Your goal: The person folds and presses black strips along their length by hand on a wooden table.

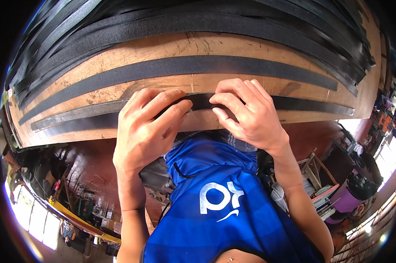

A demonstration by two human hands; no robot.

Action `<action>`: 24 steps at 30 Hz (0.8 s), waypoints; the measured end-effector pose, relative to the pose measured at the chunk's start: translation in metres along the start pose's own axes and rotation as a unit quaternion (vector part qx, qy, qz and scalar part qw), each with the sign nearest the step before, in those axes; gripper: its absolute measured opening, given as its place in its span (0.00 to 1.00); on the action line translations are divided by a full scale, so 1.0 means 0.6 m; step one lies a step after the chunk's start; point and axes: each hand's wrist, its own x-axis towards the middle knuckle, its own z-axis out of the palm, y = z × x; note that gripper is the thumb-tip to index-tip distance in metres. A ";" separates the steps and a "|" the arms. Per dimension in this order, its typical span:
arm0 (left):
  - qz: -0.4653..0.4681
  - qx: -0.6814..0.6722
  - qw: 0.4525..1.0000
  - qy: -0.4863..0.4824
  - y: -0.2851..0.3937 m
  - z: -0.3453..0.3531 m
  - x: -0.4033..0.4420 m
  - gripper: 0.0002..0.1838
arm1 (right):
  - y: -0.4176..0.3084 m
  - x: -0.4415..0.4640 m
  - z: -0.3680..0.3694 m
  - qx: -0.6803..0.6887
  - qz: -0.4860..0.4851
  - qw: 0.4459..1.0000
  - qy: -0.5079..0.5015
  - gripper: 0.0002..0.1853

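Near the table's front edge, a black leather-like strip runs left to right beneath both hands. My left hand is closed on it, fingers curled over with the tips near the middle. A short gap away, my right hand pinches the same strip between thumb and fingers. The palms and part of the strip are hidden. Left of my left hand, a duller, rough-faced length lies beside the shiny one. Another long black strip lies flat just beyond my hands, untouched.
A thick pile of black strips covers the far side of the wooden table. Below the right side of the table stand a wooden frame and a purple container. A yellow beam shows at lower left.
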 end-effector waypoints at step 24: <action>0.048 0.022 0.997 0.049 -0.017 0.032 -0.003 0.19 | -0.001 0.015 0.017 0.008 -0.012 1.000 0.017 0.15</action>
